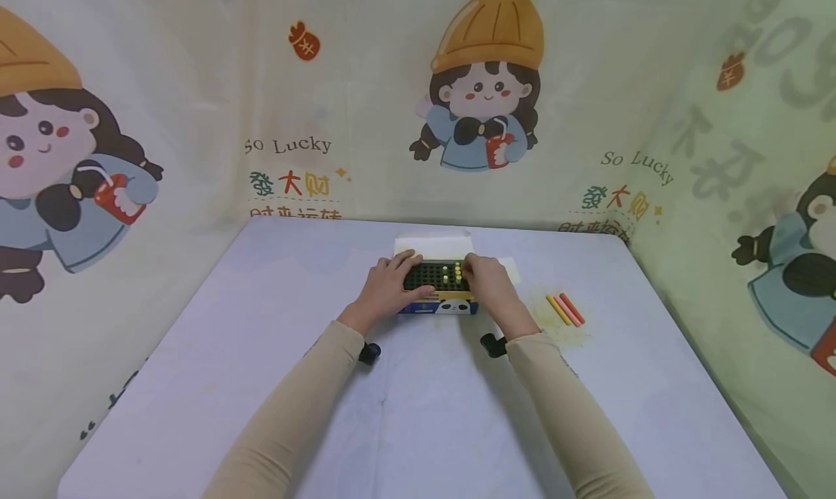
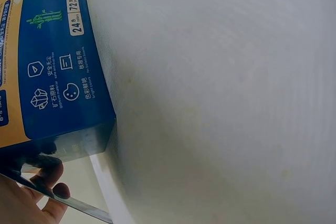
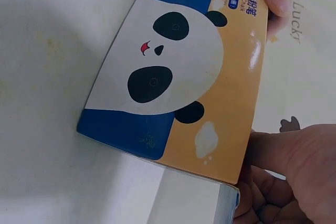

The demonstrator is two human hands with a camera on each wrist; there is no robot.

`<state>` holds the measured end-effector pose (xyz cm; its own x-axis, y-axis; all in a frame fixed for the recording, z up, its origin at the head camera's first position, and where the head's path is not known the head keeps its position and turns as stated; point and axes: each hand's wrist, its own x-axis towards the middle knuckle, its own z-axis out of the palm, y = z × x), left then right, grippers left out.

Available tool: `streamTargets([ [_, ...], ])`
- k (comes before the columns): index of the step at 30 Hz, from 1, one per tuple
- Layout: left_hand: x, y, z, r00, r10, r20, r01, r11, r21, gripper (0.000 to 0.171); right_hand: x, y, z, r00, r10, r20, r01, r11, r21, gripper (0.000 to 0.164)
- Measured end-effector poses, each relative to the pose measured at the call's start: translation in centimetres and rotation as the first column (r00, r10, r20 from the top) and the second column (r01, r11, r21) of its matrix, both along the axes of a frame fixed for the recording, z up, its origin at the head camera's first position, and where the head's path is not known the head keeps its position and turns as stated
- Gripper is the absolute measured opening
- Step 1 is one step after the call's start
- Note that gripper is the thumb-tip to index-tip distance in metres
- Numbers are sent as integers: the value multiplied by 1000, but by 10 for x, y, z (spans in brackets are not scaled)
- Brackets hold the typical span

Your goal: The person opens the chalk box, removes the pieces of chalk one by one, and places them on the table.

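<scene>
A box of colored chalk (image 1: 437, 305), blue and orange with a panda face, stands on the table. Its dark tray of holes (image 1: 426, 274) faces up, and several yellow chalk sticks (image 1: 458, 273) poke out at the right side. My left hand (image 1: 387, 281) grips the box's left end, thumb along the front top edge and fingers toward the back. My right hand (image 1: 488, 278) is at the right rim with thumb and fingers curled, fingertips right beside the yellow sticks. In the right wrist view, the box rim hides my right thumb tip (image 3: 257, 148); I cannot tell what the fingertips pinch.
Three loose chalk sticks (image 1: 566, 310), yellow, orange and red, lie on the table (image 1: 418, 412) to the right, amid yellowish dust. The box's white lid flap (image 1: 432, 244) stands raised at the back. Behind the table hangs a printed cloth (image 1: 372, 85).
</scene>
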<state>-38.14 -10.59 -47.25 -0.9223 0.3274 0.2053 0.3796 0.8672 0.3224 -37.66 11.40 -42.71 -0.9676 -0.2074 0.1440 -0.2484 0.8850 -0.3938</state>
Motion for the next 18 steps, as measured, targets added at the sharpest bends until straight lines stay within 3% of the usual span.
streamTargets([
  [18, 1, 1, 0, 1000, 11, -7, -11, 1000, 6, 87, 1, 2, 0, 1000, 12, 20, -11, 1000, -24, 15],
])
